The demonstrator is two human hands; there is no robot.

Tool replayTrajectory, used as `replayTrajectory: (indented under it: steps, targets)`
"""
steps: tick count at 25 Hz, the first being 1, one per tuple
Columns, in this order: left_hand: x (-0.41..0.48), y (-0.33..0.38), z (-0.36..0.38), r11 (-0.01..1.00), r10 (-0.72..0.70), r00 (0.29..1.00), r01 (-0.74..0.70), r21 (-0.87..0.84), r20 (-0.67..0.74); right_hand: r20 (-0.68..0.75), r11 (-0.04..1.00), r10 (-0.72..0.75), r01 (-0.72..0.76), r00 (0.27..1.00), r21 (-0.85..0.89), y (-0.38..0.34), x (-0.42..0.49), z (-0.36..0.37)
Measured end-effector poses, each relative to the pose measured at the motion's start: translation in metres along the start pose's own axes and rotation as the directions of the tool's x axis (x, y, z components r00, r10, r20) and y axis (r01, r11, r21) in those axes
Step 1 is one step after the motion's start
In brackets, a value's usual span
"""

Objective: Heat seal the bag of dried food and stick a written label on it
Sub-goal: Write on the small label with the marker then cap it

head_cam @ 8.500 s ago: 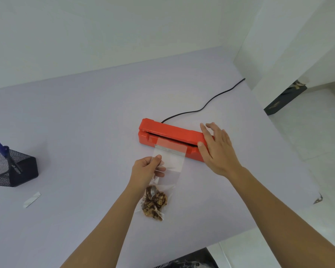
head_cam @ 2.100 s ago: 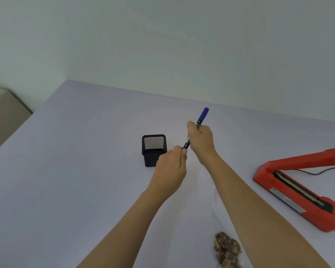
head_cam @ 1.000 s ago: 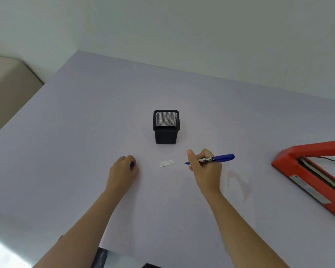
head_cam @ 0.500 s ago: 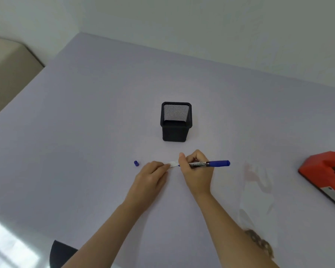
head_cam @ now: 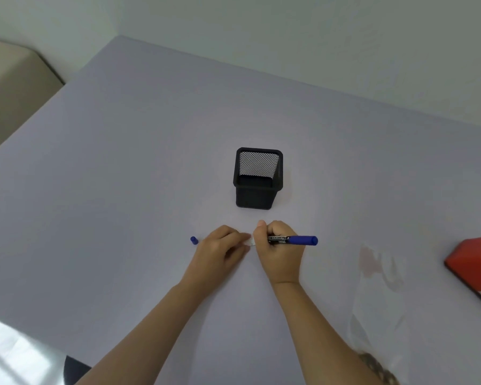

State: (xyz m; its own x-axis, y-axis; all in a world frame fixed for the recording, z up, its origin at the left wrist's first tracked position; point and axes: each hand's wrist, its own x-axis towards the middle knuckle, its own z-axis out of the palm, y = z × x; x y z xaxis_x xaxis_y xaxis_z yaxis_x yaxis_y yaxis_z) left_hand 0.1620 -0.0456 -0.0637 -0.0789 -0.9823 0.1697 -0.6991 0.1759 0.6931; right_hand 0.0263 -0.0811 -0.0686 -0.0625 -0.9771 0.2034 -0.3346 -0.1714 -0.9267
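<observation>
Right hand (head_cam: pixel 279 250), fingers curled, grips the pen (head_cam: pixel 300 240). The pen's long axis runs left-right, tip toward the label (head_cam: pixel 252 242). Left hand (head_cam: pixel 220 250) presses the label flat, just in front of the pen holder (head_cam: pixel 257 195).

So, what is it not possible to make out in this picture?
All in the head view:
The label: nearly all covered by the left hand and right hand; any writing unseen.
The marker tip: hidden inside the right hand; its print too small to read.
The heat sealer: cut off by the right edge.
The dried food: partly behind the right forearm, cut off by the bottom edge.
</observation>
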Motion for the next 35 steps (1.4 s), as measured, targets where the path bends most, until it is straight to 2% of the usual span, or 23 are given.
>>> replayTrajectory:
  steps: [2,7,11,16,22,27,32,35]
  targets:
    - [0.002,-0.001,-0.001,1.000,0.013,1.000,-0.014,0.011,0.020,0.013,1.000,0.004,-0.004,1.000,-0.001,0.000,0.000,0.000]
    - [-0.008,-0.003,-0.004,0.975,0.113,0.987,-0.133,0.180,0.117,-0.016,1.000,0.008,-0.008,1.000,-0.021,-0.001,0.000,0.001]
    - [-0.006,0.001,-0.006,0.990,0.054,0.990,-0.070,0.122,0.130,-0.029,1.000,0.007,-0.007,1.000,-0.010,-0.001,-0.001,0.000]
    - [-0.002,0.000,-0.006,0.999,-0.039,0.997,0.040,0.000,0.069,-0.031,0.999,-0.042,0.041,0.999,-0.023,0.000,-0.001,0.000]
    - [0.000,0.000,-0.001,1.000,-0.013,1.000,0.012,0.012,0.023,-0.032,0.998,-0.055,0.054,0.998,-0.026,0.004,-0.002,0.001]
    - [0.004,0.002,0.001,0.997,-0.071,0.997,0.071,-0.018,0.004,-0.020,0.997,-0.060,0.059,0.998,-0.040,0.003,-0.001,0.001]
    - [-0.010,0.000,0.002,0.974,0.136,0.991,-0.134,0.184,0.002,-0.016,0.997,-0.067,0.066,0.998,-0.048,0.004,-0.002,0.001]
    - [-0.016,0.001,0.001,0.959,0.150,0.988,-0.151,0.241,0.021,-0.013,0.997,-0.068,0.067,0.998,-0.045,0.003,-0.002,0.001]
